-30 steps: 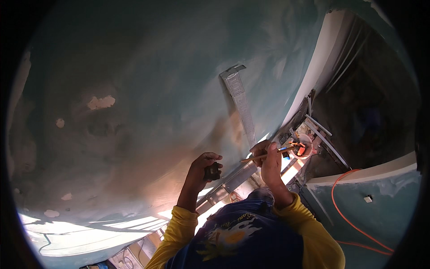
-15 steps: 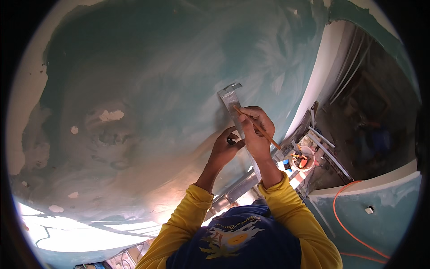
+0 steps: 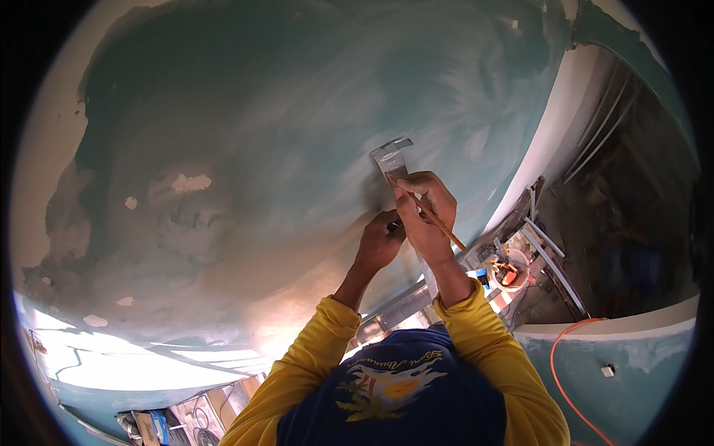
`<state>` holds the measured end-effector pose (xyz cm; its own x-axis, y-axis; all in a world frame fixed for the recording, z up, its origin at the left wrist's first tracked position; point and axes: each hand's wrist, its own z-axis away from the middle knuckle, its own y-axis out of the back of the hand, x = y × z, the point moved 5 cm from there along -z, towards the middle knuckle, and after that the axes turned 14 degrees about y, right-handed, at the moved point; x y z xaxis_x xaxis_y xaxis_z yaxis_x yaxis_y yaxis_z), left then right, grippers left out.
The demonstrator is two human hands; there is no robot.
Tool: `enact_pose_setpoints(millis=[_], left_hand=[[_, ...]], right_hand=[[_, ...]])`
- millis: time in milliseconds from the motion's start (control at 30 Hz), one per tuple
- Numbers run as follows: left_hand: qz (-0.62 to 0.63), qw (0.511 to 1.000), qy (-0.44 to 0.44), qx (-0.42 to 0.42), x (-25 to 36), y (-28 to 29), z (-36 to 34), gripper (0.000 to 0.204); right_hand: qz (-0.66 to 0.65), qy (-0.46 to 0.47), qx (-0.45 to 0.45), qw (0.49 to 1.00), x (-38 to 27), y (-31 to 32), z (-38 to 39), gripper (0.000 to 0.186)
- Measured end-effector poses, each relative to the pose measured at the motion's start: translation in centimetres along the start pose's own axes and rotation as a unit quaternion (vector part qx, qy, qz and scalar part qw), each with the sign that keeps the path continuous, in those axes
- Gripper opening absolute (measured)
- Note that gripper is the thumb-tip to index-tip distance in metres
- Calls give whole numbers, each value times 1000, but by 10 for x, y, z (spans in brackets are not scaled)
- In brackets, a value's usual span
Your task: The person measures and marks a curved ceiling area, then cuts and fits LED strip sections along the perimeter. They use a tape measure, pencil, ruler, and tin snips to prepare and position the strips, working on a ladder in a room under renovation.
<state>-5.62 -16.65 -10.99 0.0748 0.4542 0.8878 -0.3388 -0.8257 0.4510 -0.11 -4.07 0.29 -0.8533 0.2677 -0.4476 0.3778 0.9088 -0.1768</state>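
Observation:
My right hand (image 3: 425,219) is closed round a brown pencil (image 3: 445,229), its point resting on a long metal strip (image 3: 393,160). The strip is grey and channel-like, with a bent tab at its upper end. It runs down behind my right hand and wrist, in front of the green wall board. On the strip's left edge, my left hand (image 3: 381,241) is closed, with its fingers curled and its thumb towards the metal. A small dark spot shows between those fingers; what it is cannot be made out.
A green wall board (image 3: 282,134) with pale filler patches spreads ahead. Lower right stands a round bucket (image 3: 512,271) of tools, beside pale lengths of metal (image 3: 554,267). An orange cord (image 3: 559,386) hangs over a low wall (image 3: 654,364). Boxes and cables lie lower left.
My view has shifted a little, so the wall and bucket sit slightly further right. The left hand's fingers have drawn in closer to the strip. The pencil stays on the metal.

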Motion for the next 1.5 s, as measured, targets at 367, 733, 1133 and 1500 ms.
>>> enact_pose_setpoints(millis=[367,733,1133,1500], left_hand=[[5,1000,-20,4,4,1,0,32],[21,999,-35,13,0,0,0,32],[-7,1000,-13,13,3,2,3,31],[2,998,-24,54,7,0,11,29]], right_hand=[[36,22,39,998,3,7,-2,12],[24,30,18,999,-2,6,-5,16],[0,19,16,1000,-2,-4,-1,14],[-7,-9,51,999,2,10,7,12]])
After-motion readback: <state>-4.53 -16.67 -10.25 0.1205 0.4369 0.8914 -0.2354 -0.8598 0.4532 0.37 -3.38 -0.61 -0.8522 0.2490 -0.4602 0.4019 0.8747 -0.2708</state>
